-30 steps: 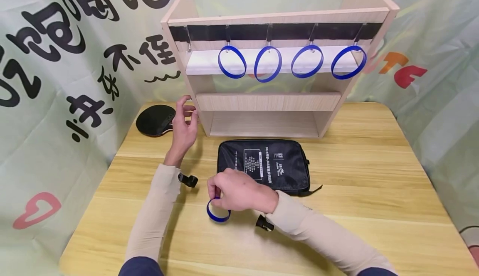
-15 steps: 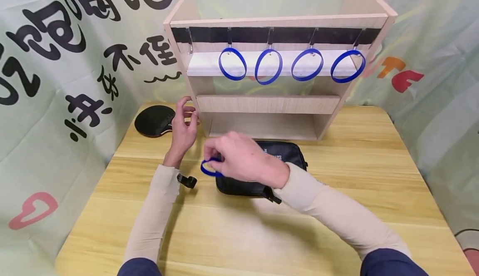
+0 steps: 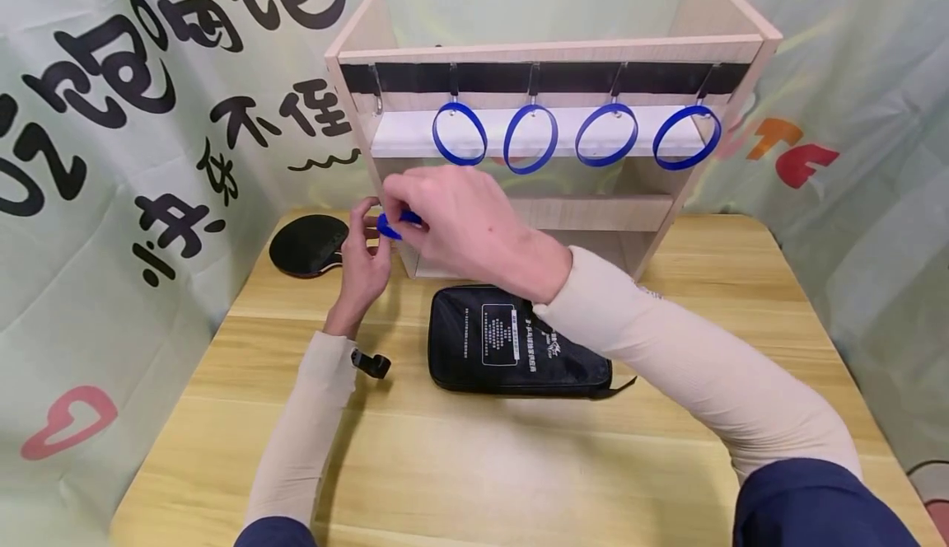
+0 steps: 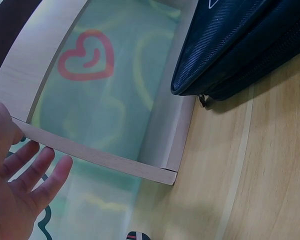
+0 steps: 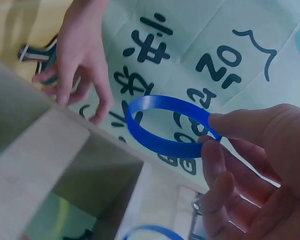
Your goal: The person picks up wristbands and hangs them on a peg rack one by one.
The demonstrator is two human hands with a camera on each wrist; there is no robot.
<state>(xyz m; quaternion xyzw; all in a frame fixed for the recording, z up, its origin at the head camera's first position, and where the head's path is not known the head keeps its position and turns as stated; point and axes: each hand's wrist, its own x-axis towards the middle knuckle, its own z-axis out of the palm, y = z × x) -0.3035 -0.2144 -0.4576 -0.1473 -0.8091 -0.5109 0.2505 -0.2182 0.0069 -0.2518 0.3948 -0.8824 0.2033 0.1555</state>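
Between thumb and fingers, my right hand [image 3: 474, 230] pinches a blue ring [image 5: 165, 150], a thin flat band, held in front of the shelf's left side. My left hand [image 3: 363, 263] is at the outer left side panel of the wooden shelf [image 3: 530, 208]. Its fingers [image 4: 52, 185] are relaxed beside the panel edge; firm contact cannot be told. Several more blue rings hang from metal hooks along the black strip [image 3: 578, 78], one of them a hanging ring [image 3: 459, 133] nearest the left. The leftmost hook [image 3: 378, 92] carries no ring.
A black zip case [image 3: 482, 341] lies on the wooden table [image 3: 474, 465] before the shelf. Left of the shelf lies a black table tennis bat [image 3: 307, 246], beyond my left hand. Printed curtains [image 3: 89, 300] enclose the table at the sides and back.
My right hand has lifted the blue ring from low over the table, up past the black case to the shelf's left side. My left hand stays at the panel.
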